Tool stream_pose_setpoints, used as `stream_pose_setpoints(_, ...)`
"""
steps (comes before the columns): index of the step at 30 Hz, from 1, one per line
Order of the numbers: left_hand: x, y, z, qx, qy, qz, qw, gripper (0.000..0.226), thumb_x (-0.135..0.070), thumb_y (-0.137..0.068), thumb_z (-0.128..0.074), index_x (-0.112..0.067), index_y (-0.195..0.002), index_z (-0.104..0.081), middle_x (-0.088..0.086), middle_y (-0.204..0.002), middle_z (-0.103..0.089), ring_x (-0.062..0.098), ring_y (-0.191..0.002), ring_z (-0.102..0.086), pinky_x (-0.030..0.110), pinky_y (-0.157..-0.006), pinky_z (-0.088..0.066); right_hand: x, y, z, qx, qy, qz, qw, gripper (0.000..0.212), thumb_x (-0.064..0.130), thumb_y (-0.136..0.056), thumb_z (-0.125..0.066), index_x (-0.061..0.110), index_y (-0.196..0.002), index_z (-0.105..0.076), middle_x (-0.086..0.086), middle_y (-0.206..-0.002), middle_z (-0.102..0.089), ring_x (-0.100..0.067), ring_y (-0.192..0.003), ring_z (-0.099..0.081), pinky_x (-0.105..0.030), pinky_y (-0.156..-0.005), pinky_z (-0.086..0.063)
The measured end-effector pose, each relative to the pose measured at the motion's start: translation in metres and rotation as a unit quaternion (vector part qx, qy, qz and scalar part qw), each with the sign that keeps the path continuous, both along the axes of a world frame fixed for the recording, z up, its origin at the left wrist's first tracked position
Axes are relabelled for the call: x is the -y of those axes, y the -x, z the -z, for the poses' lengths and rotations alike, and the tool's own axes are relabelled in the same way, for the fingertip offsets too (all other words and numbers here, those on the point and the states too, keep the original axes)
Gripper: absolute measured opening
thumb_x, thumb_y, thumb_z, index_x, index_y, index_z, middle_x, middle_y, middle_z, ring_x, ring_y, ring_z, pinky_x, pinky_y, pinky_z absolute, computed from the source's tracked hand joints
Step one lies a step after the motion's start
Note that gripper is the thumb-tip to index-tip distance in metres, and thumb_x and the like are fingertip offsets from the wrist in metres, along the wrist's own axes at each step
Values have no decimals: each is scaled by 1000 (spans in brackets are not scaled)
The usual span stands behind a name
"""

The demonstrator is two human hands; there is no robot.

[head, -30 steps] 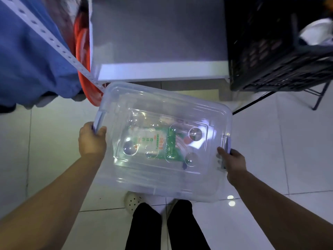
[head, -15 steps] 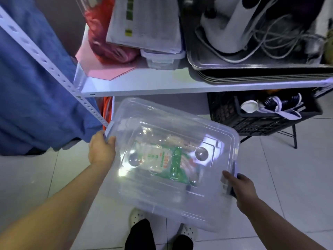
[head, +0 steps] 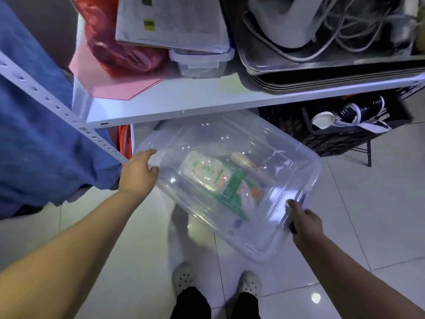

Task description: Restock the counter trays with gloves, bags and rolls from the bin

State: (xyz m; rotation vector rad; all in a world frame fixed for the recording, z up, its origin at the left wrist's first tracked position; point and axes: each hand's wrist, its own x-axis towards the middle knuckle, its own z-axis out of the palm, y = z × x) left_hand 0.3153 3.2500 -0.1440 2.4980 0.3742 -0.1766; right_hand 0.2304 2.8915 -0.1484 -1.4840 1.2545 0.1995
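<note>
I hold a clear plastic lidded bin [head: 271,217] in the air in front of me, tilted down to the right, its far end under the white shelf. Through the lid I see white and green packets [head: 220,180] inside. My left hand [head: 140,173] grips the bin's left end, thumb on the lid and fingers beneath. My right hand [head: 303,222] grips the handle at the right end.
A white shelf [head: 207,100] just ahead carries a red bag [head: 119,49], a small clear box [head: 200,63], stacked metal trays [head: 322,74] and cables. A black crate [head: 345,132] sits below at right. Blue cloth [head: 39,134] and a slotted shelf post [head: 57,107] stand at left. My feet are on white tiles.
The bin has come up from near the floor and further out from under the shelf, now tilting more to the right. My view has risen to show the shelf's contents.
</note>
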Motion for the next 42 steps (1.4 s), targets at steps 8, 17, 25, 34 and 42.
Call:
stream_pose_setpoints(8,34,42,13,-40,208,-164,963,64,-21,-81,-69,1,-132,-38,23,-135,-47,37,-121,-49,48,-102,-41,-81,-20,9,26,-63,66,995,39,21,-82,-68,3,-54,-48,-15,-47,-50,-25,-46,-47,-32,-54,-43)
stream_pose_setpoints(17,26,33,16,-156,489,-422,747,18,-15,-88,-62,-4,-101,-54,10,-79,-54,19,-65,-55,30,-52,-57,-172,-57,13,78,-312,-76,944,16,11,-95,-51,-1,-92,-61,-13,-77,-67,-20,-78,-62,-34,-93,-50)
stream_pose_setpoints(25,-12,-25,21,-89,528,-475,699,17,-13,-88,-63,-3,-99,-55,10,-84,-59,20,-63,-59,26,-47,-56,-175,-105,11,107,-330,-62,936,11,-7,-90,-50,-3,-90,-61,-15,-81,-66,-22,-75,-66,-27,-75,-58)
stream_pose_setpoints(34,-28,-70,25,-50,542,-460,702,20,-15,-89,-62,-6,-106,-57,3,-83,-59,12,-70,-61,26,-76,-58,-204,-144,10,122,-361,-43,923,20,-8,-90,-51,1,-108,-52,-12,-85,-62,-21,-83,-63,-33,-96,-48)
stream_pose_setpoints(42,-4,-56,2,-88,502,-400,761,12,-16,-95,-49,-13,-84,-53,6,-76,-56,17,-62,-55,23,-50,-51,-172,-128,-13,51,-164,-228,958,27,0,-90,-53,-3,-117,-55,-14,-96,-60,-24,-89,-59,-34,-89,-50)
